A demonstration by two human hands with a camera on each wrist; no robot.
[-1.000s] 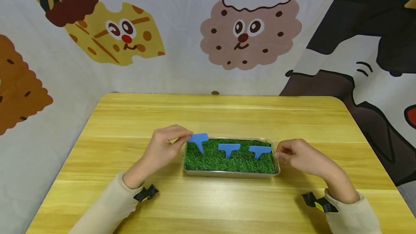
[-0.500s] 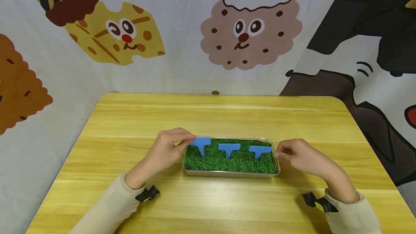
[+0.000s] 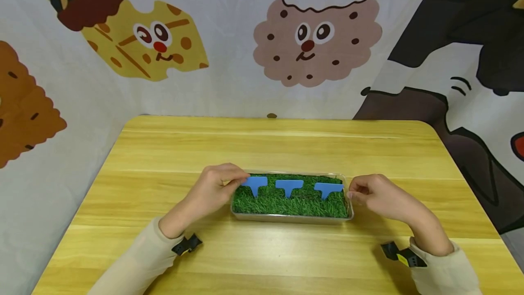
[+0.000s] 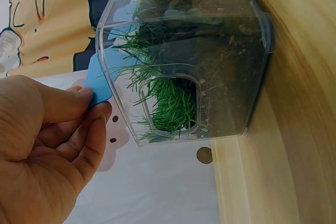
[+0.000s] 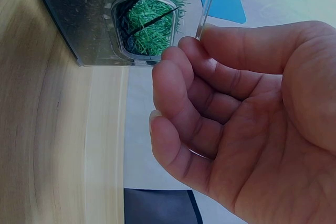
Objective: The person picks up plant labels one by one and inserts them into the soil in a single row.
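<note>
A clear plastic box [image 3: 278, 218] of green grass [image 3: 286, 208] stands on the table. Three blue T-shaped plant labels stand in a row in the grass: a left label [image 3: 256, 185], a middle label [image 3: 289, 186] and a right label [image 3: 329, 189]. My left hand [image 3: 214, 189] pinches the left label's outer corner between thumb and forefinger, its pointed stem down in the grass. In the left wrist view, that blue label [image 4: 97, 80] shows behind the box's rim. My right hand [image 3: 378, 196] pinches the box's right rim [image 5: 209, 3] with thumb and forefinger, other fingers curled.
The wood-grain table [image 3: 262, 258] extends around the box on all sides. Behind it hangs a pale cloth [image 3: 229, 94] printed with cartoon biscuits and cheese. Dark straps with small devices sit at both wrists, such as the left strap [image 3: 187, 244].
My left hand has moved down and slightly right, lowering the left label until it stands level with the others. The right hand has stayed at the box's right end.
</note>
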